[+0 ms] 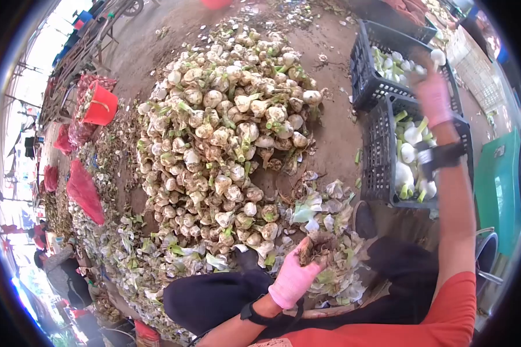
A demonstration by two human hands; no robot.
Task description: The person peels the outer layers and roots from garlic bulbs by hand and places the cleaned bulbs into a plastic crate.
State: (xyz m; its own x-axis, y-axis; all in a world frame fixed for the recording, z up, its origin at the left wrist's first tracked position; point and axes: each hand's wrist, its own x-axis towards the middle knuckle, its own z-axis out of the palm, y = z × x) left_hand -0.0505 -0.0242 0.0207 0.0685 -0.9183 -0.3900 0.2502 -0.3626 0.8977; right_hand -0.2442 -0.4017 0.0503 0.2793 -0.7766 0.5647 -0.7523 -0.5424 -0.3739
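My left hand (296,279), in a pink glove, is closed round a brown clump of dry roots and skin (322,247) above the peelings between my legs. My right hand (434,99), gloved in pink too, reaches out over the black crates, its fingers smeared by motion. Just past those fingers is a white garlic bulb (438,56). Trimmed white bulbs with green stems (408,153) fill the near black crate (379,153). More cleaned bulbs lie in the far black crate (362,72). A big heap of untrimmed garlic (220,136) covers the ground ahead.
Loose peelings (121,260) spread along the left and around my feet. A red bucket (101,104) and red mesh sacks (85,191) stand left of the heap. At right are a green plastic board (498,191) and a metal bucket (486,254). Another person (66,272) is at lower left.
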